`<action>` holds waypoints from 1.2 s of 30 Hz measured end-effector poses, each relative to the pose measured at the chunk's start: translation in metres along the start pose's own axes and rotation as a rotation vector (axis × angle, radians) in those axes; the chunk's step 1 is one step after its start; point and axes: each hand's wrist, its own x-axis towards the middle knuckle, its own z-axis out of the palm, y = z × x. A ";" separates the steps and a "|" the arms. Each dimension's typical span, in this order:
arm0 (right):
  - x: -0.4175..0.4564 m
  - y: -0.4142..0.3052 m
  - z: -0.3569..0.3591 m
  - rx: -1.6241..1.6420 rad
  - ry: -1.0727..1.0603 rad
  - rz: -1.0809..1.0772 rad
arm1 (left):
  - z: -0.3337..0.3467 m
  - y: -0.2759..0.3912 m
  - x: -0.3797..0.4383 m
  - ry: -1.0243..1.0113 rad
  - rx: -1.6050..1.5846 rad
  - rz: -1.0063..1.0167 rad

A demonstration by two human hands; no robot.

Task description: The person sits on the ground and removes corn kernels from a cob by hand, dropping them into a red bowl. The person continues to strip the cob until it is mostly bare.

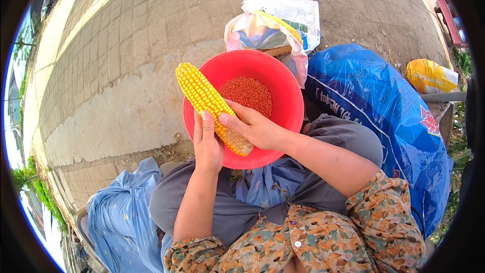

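A yellow corn cob (204,96) is held slantwise over a red plastic basin (282,83), its tip up to the left. Most of it bears kernels; near the lower right end a patch is bare. My left hand (210,144) grips the cob from the left and below, thumb along its side. My right hand (257,125) lies across its lower half from the right, thumb and fingers on the kernels. Reddish-orange kernels (248,94) lie in the bottom of the basin, partly hidden by the cob and my right hand.
Beyond the basin stands an open white and pink sack (231,32) beside another white sack (280,5). A large blue printed plastic sack (379,91) fills the right side. A yellow and white bag (430,76) lies farther right. Blue star-patterned cloth (125,212) is at lower left, by brick paving (125,26).
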 end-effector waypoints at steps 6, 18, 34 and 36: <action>0.002 -0.010 -0.004 0.001 -0.065 0.017 | 0.002 0.005 0.001 0.017 0.059 0.017; 0.000 -0.009 -0.005 0.016 -0.059 0.076 | 0.007 0.000 -0.007 0.000 0.194 0.094; 0.000 0.002 -0.001 -0.156 0.017 0.017 | 0.007 -0.001 -0.003 0.021 0.207 0.078; -0.001 0.006 0.000 -0.191 0.050 -0.040 | 0.009 0.000 -0.003 0.021 0.210 0.082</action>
